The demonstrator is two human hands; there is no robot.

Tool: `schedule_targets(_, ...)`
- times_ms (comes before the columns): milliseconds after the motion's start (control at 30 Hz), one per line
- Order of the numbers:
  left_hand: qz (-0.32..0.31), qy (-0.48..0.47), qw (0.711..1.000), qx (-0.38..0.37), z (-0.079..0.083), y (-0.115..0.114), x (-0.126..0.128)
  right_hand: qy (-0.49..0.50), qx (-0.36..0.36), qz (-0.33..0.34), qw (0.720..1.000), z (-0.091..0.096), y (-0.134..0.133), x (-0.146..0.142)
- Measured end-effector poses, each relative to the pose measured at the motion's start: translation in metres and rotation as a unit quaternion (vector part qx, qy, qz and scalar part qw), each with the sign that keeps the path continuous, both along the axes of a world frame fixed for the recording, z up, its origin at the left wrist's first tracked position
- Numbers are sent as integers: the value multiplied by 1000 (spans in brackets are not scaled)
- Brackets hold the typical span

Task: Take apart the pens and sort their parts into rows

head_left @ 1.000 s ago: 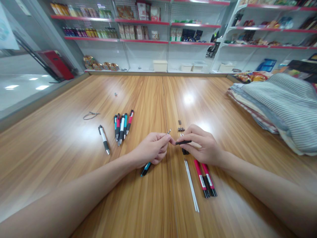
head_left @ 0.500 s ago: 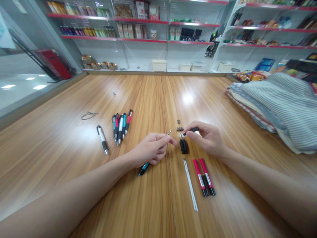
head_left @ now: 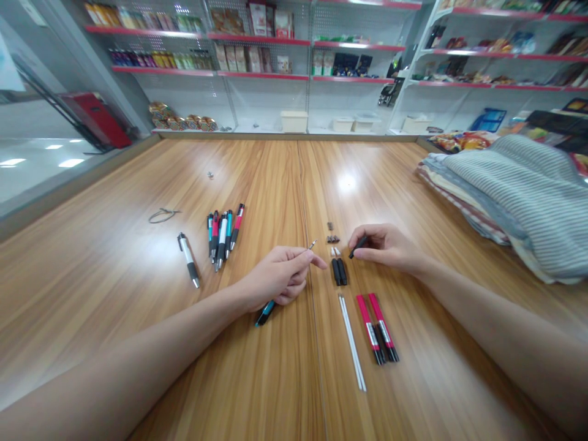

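Note:
My left hand (head_left: 282, 275) is closed around a teal pen (head_left: 265, 313), whose bare refill tip pokes out past the thumb. Between thumb and fingers of my right hand (head_left: 383, 248) is a black rubber pen grip (head_left: 358, 247), held tilted just above the table. Beside it lie two small white pieces (head_left: 335, 252), two black pen grips (head_left: 339, 272) and several small metal parts (head_left: 333, 239). Nearer to me are two white refills (head_left: 353, 343) and two red pen barrels (head_left: 377, 329) with black ends, lying side by side.
A cluster of assembled pens (head_left: 223, 236) and a separate white pen (head_left: 188, 260) lie on the left. Behind them are a grey cord loop (head_left: 163, 214) and a tiny metal piece (head_left: 210, 175). Folded cloths (head_left: 514, 190) are stacked at right; stocked shelves (head_left: 261, 76) stand beyond the table.
My right hand has shifted slightly right, and the black grip has turned from nearly level to steeply tilted, away from the white pieces. My left hand stays about where it was.

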State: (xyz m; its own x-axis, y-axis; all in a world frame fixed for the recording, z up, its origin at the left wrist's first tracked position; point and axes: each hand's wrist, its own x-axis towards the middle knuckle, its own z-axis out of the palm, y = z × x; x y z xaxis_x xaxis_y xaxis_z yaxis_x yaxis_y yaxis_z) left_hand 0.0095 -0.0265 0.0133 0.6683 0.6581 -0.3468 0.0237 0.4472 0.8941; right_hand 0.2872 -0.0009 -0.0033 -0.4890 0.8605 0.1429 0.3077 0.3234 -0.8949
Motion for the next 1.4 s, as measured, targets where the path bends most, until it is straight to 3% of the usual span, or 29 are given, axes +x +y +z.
schedule_targets(200,1,-3,1000,-1,1,0,-1,-31,20,63,997,6,-1,5)
schedule_targets(367,0,-10,1000,-2,0,1,-1,-105,141,120,977,8,-1,2)
schedule_targets(700,8,-13,1000,-7,-1,1,-1,-147,220,78,961,7,0,3)
schedule_targets(1400,12,-19,1000,-6,-2,1,-2,-156,218,83,960,10,-10,-2)
